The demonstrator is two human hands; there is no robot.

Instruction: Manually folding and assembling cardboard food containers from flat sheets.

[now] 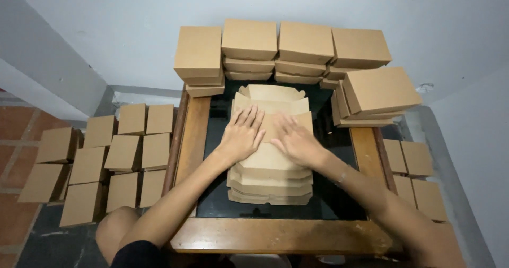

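A stack of flat, unfolded brown cardboard box blanks (270, 180) lies in the middle of a small table with a black top (217, 140) and a wooden rim. My left hand (243, 132) rests palm down on the top blank, fingers spread. Just to its right, my right hand (296, 139) presses flat on the same sheet. The two hands lie side by side, nearly touching. The far end of the top blank (273, 95) shows its side flaps raised.
Stacks of folded brown boxes (281, 48) line the table's far edge, with a tilted pile (371, 95) at the right. Several more closed boxes (106, 156) stand on the floor at the left and some (416, 175) at the right. A white wall rises behind.
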